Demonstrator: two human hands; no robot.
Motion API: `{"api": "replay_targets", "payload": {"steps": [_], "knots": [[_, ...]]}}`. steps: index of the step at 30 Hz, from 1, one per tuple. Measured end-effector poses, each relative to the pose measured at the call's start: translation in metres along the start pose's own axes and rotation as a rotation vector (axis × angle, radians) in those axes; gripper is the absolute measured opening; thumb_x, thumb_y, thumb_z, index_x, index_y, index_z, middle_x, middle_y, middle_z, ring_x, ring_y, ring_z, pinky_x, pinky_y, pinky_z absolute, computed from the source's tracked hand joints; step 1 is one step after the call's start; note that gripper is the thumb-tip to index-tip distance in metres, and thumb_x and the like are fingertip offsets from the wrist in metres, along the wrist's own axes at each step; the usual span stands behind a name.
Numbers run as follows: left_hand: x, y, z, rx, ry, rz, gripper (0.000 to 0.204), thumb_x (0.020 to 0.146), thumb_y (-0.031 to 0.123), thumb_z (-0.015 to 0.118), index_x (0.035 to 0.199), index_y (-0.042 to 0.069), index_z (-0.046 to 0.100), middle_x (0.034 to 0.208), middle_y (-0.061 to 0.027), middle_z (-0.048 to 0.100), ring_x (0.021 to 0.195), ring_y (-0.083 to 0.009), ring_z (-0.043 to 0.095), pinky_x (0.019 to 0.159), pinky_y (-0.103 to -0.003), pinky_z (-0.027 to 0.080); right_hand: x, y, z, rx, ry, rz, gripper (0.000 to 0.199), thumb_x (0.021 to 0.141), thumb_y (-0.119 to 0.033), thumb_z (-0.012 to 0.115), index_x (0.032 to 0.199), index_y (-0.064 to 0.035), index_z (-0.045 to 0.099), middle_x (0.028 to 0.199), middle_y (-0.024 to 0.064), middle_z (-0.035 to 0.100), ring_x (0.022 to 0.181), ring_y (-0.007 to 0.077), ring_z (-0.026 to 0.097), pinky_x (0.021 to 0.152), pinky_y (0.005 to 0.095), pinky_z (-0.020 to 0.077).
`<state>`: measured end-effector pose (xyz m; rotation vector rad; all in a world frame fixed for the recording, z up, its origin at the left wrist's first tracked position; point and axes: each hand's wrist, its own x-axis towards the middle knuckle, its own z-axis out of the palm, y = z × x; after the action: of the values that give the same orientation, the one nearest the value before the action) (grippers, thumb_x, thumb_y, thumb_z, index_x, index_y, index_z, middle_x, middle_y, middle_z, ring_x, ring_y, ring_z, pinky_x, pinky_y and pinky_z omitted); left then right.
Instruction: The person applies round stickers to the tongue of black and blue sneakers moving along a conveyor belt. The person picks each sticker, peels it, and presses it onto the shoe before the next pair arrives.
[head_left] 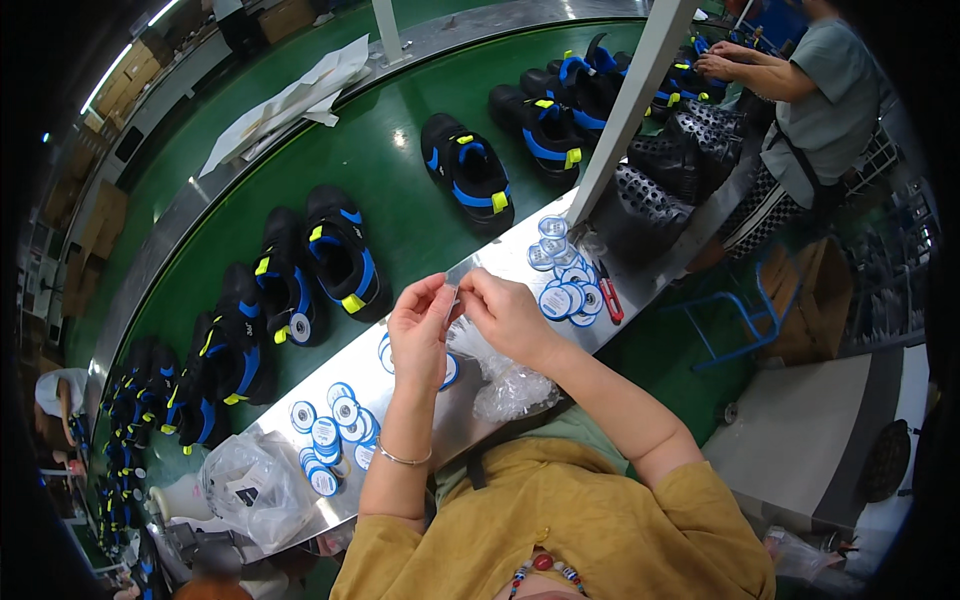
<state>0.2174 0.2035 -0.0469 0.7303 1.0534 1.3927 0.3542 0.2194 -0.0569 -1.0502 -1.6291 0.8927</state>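
Observation:
My left hand (420, 330) and my right hand (503, 315) meet above the metal worktop, their fingertips pinched together. Between them is a small clear plastic piece (453, 291), too small to make out exactly; it may be a fastener or a strip. A heap of clear plastic bits in a bag (512, 388) lies below my right hand. Partly hidden under my left hand are a few round blue-rimmed tags (451, 372). More such tags (343, 412) are heaped to the left, and another pile (572, 292) sits to the right, beside a red cutter knife (608, 292).
Beyond the worktop (478, 250), black-and-blue shoes (340, 250) line a green conveyor (400, 215). One left-hand shoe carries a round tag (299, 326). A clear plastic bag (255, 490) lies at left. A white post (632, 110) rises at right, near black shoes and a co-worker (830, 110).

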Motion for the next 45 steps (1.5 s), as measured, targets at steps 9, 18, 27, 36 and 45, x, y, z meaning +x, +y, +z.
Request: {"api": "replay_targets", "payload": {"steps": [9, 18, 27, 36, 45], "knots": [[0.020, -0.014, 0.018, 0.345, -0.091, 0.073, 0.007, 0.091, 0.006, 0.063, 0.094, -0.001, 0.064, 0.088, -0.0020, 0.064, 0.083, -0.0081, 0.058, 0.074, -0.021, 0.046, 0.011, 0.024, -0.031, 0.252, -0.101, 0.311, 0.014, 0.092, -0.011, 0.059, 0.102, -0.0007, 0.060, 0.075, 0.0056, 0.063, 0.067, 0.0122, 0.060, 0.061, 0.0265, 0.0475], [0.056, -0.026, 0.044, 0.539, -0.141, 0.135, 0.012, 0.092, 0.008, 0.062, 0.099, -0.001, 0.063, 0.091, -0.0022, 0.063, 0.084, -0.0069, 0.056, 0.074, -0.021, 0.045, 0.029, 0.054, -0.068, -0.099, -0.105, 0.145, 0.010, 0.088, -0.011, 0.061, 0.094, -0.0034, 0.062, 0.074, 0.0096, 0.064, 0.065, 0.0217, 0.061, 0.059, 0.0341, 0.0465], [0.112, -0.057, 0.063, 0.307, -0.004, -0.096, 0.021, 0.094, 0.009, 0.057, 0.111, -0.004, 0.055, 0.101, -0.0111, 0.062, 0.090, -0.0166, 0.064, 0.075, -0.026, 0.054, 0.063, 0.102, -0.085, -0.752, 0.050, -0.122, 0.009, 0.080, -0.003, 0.058, 0.087, -0.0079, 0.060, 0.080, 0.0108, 0.059, 0.078, 0.0316, 0.063, 0.065, 0.0422, 0.0516], [0.121, -0.066, 0.057, 0.264, 0.048, -0.169, 0.013, 0.093, 0.009, 0.060, 0.101, -0.002, 0.060, 0.088, -0.0076, 0.064, 0.073, -0.0129, 0.064, 0.067, -0.024, 0.055, 0.077, 0.099, -0.075, -0.724, -0.061, -0.272, 0.011, 0.076, -0.005, 0.059, 0.086, -0.0093, 0.059, 0.082, 0.0111, 0.058, 0.080, 0.0307, 0.063, 0.066, 0.0407, 0.0523], [0.110, -0.061, 0.049, 0.379, 0.103, 0.008, 0.009, 0.091, 0.009, 0.062, 0.095, 0.000, 0.061, 0.084, -0.0045, 0.064, 0.073, -0.0112, 0.062, 0.057, -0.022, 0.049, 0.071, 0.099, -0.077, -0.472, -0.038, -0.147, 0.011, 0.086, -0.007, 0.054, 0.097, -0.0046, 0.056, 0.088, 0.0155, 0.064, 0.080, 0.0371, 0.063, 0.069, 0.0466, 0.0501]]}}
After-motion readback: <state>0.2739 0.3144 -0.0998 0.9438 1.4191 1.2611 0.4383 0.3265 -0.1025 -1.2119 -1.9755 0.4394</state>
